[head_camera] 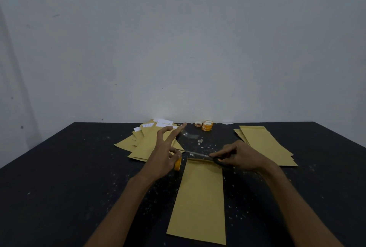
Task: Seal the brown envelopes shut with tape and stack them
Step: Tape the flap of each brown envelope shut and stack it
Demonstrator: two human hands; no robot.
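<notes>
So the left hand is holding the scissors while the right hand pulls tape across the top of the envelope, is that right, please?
Not quite: the head view shows the scissors in the right hand, while the left hand holds the tape roll at the top of the envelope.

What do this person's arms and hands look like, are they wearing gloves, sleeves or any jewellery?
Both arms are bare as far as the bottom edge of the picture shows: no sleeves in view. The left hand and right hand wear no gloves. No watch, bracelet or ring is visible on either wrist or hand, though the dim light makes small details hard to tell.
</notes>
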